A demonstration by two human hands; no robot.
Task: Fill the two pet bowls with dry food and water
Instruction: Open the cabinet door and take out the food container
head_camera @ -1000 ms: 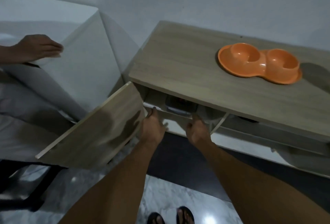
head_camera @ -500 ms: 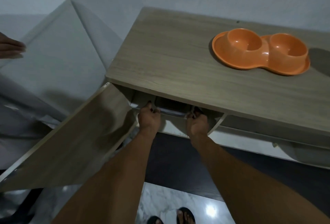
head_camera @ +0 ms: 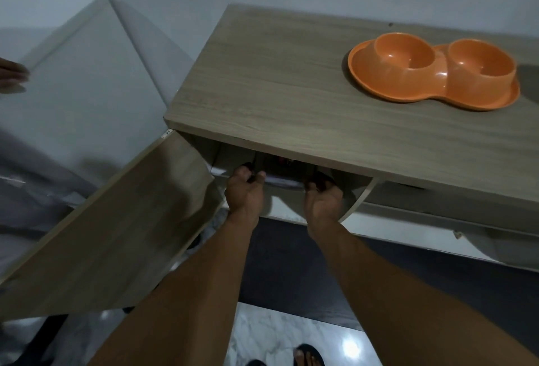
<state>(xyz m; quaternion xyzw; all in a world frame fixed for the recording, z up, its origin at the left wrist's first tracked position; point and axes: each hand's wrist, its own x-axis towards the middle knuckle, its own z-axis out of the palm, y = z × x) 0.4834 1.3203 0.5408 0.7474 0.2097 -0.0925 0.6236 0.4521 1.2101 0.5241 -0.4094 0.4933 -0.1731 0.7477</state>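
Note:
An orange double pet bowl (head_camera: 431, 74) sits on the wooden cabinet top (head_camera: 277, 82) at the right; both of its cups look empty. Below the top, the cabinet's left compartment stands open. My left hand (head_camera: 243, 190) and my right hand (head_camera: 322, 202) reach into it and grip the two ends of a dark container (head_camera: 281, 174). Most of the container is hidden under the cabinet top, so I cannot tell what it holds.
The wooden cabinet door (head_camera: 116, 225) swings open to the left, beside my left arm. A white appliance (head_camera: 73, 74) stands left of the cabinet, with another person's fingers (head_camera: 11, 74) on it at the frame edge. My feet (head_camera: 306, 355) stand on marble floor.
My hands went deeper into the compartment and closed on the dark container. The view drifted, so the other person's hand slid toward the left edge.

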